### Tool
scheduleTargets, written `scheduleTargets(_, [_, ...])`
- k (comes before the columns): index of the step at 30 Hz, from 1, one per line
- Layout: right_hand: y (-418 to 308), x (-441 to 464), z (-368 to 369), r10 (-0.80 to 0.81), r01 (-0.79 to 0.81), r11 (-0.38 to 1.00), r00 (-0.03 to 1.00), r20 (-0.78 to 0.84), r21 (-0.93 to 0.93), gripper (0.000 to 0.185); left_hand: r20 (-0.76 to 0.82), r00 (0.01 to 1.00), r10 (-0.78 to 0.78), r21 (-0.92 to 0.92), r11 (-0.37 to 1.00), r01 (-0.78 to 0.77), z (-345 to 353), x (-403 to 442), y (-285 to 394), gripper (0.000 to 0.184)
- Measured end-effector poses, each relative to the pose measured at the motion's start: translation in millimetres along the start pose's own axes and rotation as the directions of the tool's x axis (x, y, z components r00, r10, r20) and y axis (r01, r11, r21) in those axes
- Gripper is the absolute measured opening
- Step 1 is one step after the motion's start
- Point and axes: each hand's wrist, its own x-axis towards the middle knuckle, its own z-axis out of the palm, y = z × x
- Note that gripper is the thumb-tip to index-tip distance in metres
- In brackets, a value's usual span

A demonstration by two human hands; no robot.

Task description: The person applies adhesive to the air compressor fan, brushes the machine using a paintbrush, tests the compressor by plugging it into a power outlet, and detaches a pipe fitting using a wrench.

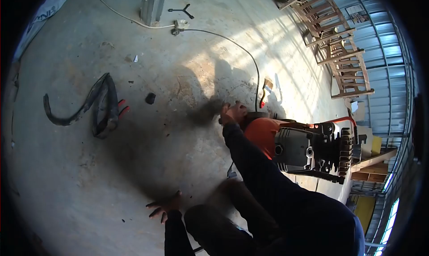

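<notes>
My right hand is at the left end of an orange and black machine that looks like an air compressor with cooling fins. Its fingers are bent around a small dark part beside a black wheel; the part itself is mostly hidden. Lower down, my left hand hovers over or rests near the concrete floor, fingers spread and holding nothing. Beyond the right hand lies a paintbrush with a red-tipped handle. A black cable runs from behind the machine to a socket.
A looped black rubber strip lies at left beside a red-handled tool. Near the metal post is a Y-shaped wrench. Dark powder stains the concrete. Wooden frames stand by the sheet-metal wall.
</notes>
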Motion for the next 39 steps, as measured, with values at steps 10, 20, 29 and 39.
scheduleTargets(10, [33, 184, 68, 0.611, -0.633, 0.771, 0.768, -0.192, -0.076, 0.049, -0.022, 0.987, -0.162, -0.172, 0.973, 0.156, -13, -12, 17, 0.162])
scheduleTargets(20, [95, 204, 99, 0.662, -0.686, 0.721, 0.725, -0.192, -0.103, 0.027, 0.027, 0.982, 0.189, 0.263, 0.946, -0.190, 18, -10, 23, 0.143])
scheduleTargets(29, [49, 181, 56, 0.751, -0.623, 0.624, 0.645, -0.141, 0.472, 0.028, 0.213, 0.867, 0.450, 0.522, 0.698, -0.490, 52, -7, 14, 0.126])
scheduleTargets(39, [-90, -19, -96, 0.335, -0.065, 0.206, 0.942, -0.008, 0.976, 0.024, 0.216, 0.681, 0.699, 0.606, 0.451, -0.655, 17, -2, 33, 0.108])
